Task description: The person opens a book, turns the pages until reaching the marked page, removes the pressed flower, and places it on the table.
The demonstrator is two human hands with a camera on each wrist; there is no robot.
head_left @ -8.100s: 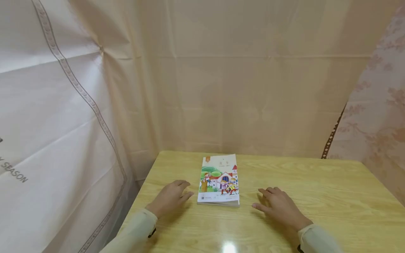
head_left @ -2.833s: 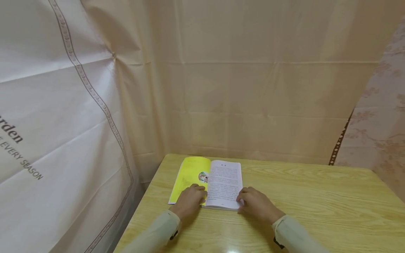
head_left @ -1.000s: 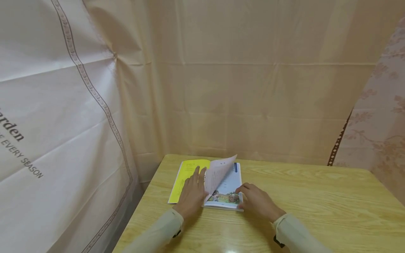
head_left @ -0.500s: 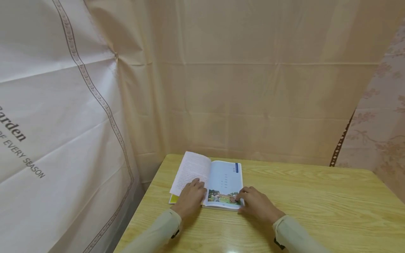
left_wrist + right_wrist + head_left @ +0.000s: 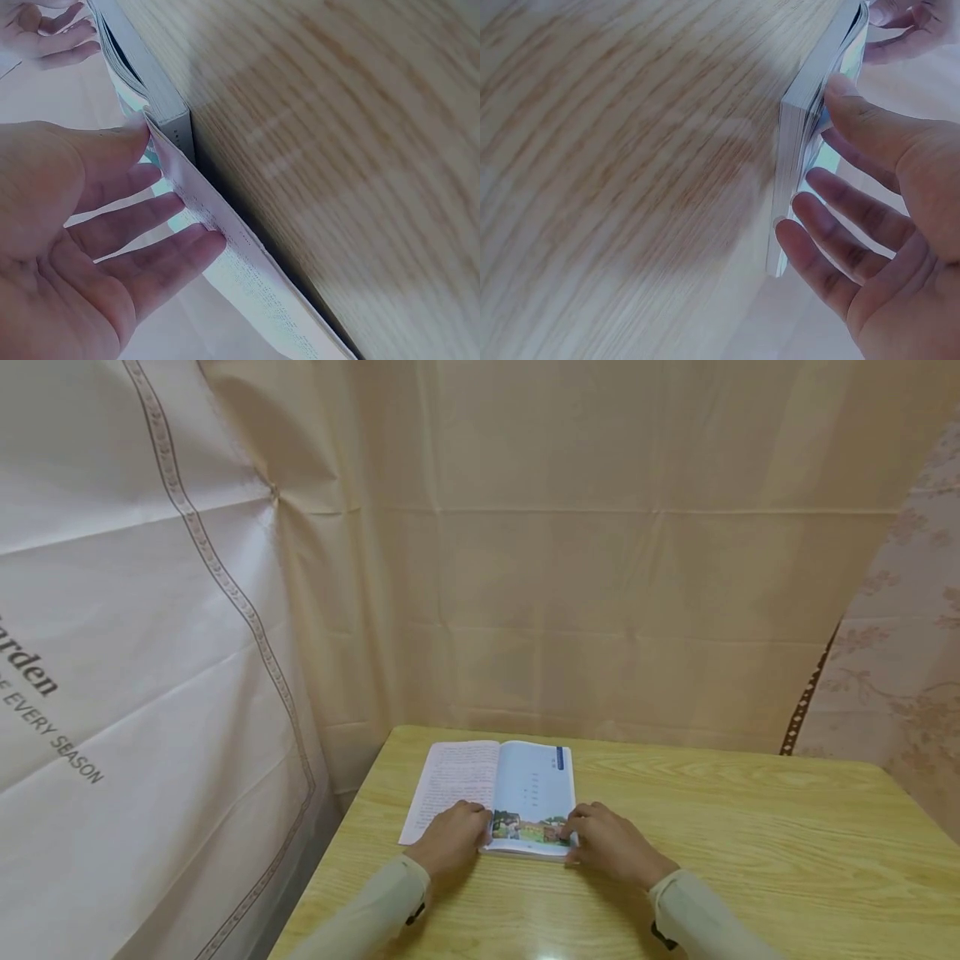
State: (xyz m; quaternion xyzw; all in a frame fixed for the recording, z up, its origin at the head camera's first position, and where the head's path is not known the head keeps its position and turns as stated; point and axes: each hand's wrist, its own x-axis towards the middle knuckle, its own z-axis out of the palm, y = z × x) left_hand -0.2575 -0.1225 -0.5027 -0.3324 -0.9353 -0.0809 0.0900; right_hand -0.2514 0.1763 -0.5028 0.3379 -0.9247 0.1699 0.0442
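An open book (image 5: 534,785) lies on the wooden table, its left page (image 5: 457,777) full of text and its right page pale blue with a picture along the bottom. My left hand (image 5: 448,839) rests on the lower inner part of the text page. In the left wrist view its thumb (image 5: 124,142) touches the bottom edge by the spine, fingers spread over the page. At the lower right corner is my right hand (image 5: 617,845). The right wrist view shows that thumb (image 5: 855,105) at the page edges, with the index fingertip by the corner and the other fingers loosely bent.
The light wooden table (image 5: 720,827) extends to the right of the book. A beige curtain (image 5: 525,568) hangs behind it, a white printed cloth (image 5: 150,693) at the left and a floral cloth (image 5: 892,677) at the right.
The book's cover was opened, then a text page was turned from right to left over the yellow inside page, revealing the blue page. Now the turned page lies flatter, under my left hand.
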